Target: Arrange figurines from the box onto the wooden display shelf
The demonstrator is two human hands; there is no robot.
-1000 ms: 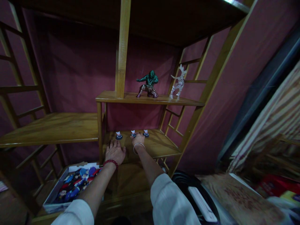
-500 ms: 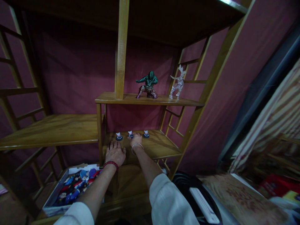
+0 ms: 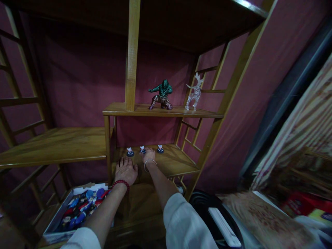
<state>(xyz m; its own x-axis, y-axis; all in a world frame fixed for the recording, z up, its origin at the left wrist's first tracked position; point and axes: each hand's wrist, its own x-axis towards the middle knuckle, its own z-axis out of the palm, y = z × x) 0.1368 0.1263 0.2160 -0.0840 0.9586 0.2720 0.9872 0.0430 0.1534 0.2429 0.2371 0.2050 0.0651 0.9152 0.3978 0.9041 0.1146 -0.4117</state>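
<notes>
Three small white-and-dark figurines on round dark bases stand in a row on the lower shelf board [image 3: 176,160]: a left figurine [image 3: 130,152], a middle figurine [image 3: 142,149] and a right figurine [image 3: 160,149]. My right hand [image 3: 149,157], with a silver bangle, reaches in with its fingers closed at the base of the middle figurine, partly hiding it. My left hand [image 3: 126,171], wearing a red bead bracelet, lies flat at the shelf's front left with its fingers spread. It holds nothing and is just in front of the left figurine.
Above, a green and bronze crouching figure [image 3: 162,95] and a clear deer ornament [image 3: 194,93] stand on the upper board [image 3: 176,111]. At lower left sits a box [image 3: 50,231] full of colourful small figures. A wooden post [image 3: 132,55] rises in front. Black round item [image 3: 199,200] lies lower right.
The view has shifted slightly, moving everything a little left in the picture. My right hand stays at the middle figurine and my left hand still rests flat on the shelf's front.
</notes>
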